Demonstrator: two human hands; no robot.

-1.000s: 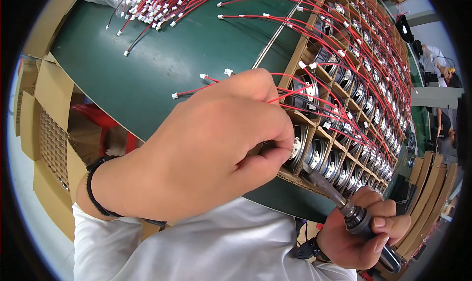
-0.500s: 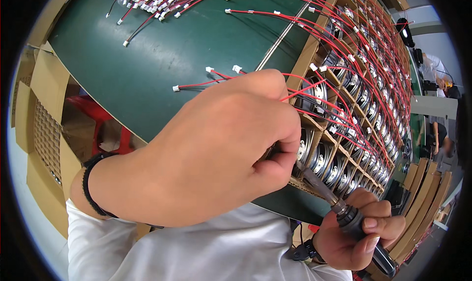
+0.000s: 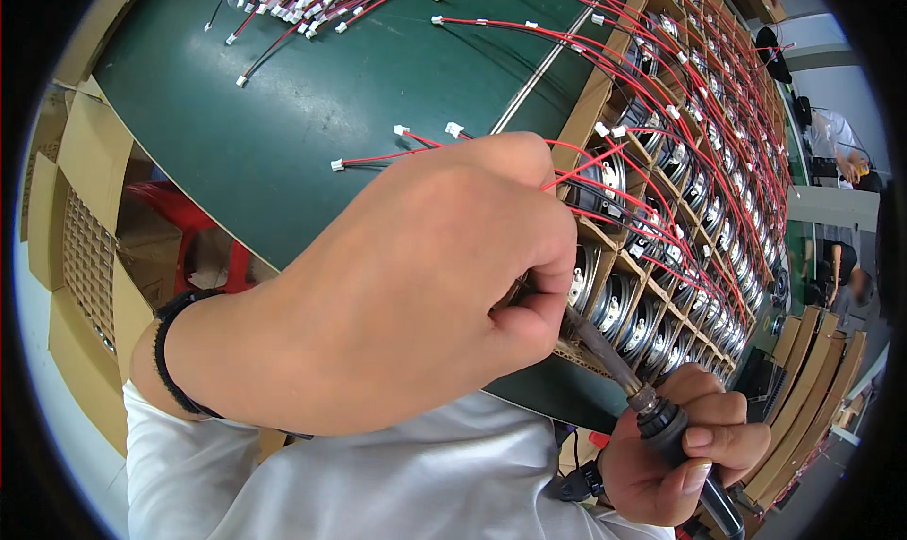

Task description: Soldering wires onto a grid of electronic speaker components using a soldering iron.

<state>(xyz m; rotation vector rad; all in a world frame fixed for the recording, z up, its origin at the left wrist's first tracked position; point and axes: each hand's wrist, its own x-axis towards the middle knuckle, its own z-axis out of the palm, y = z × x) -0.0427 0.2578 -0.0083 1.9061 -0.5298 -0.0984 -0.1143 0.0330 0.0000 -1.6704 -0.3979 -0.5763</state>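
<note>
My left hand hangs over the near edge of a cardboard divider box, its fingers closed in a pinch. What the fingertips hold is hidden behind the hand. Red-and-black wires with white connectors run behind the knuckles. In my right hand is a soldering iron, its tip pointing up and left, close beside the left fingertips. Round metal speakers sit in the compartments of the divider box. Many of them have red and black wires attached.
A pile of loose wires lies at the back of the green table. An opened carton and a red stool stand to the left. Stacked cardboard trays are at the right. Other people are in the right background.
The soldering iron and my right hand have shifted very slightly down and left. My left hand stays almost in place.
</note>
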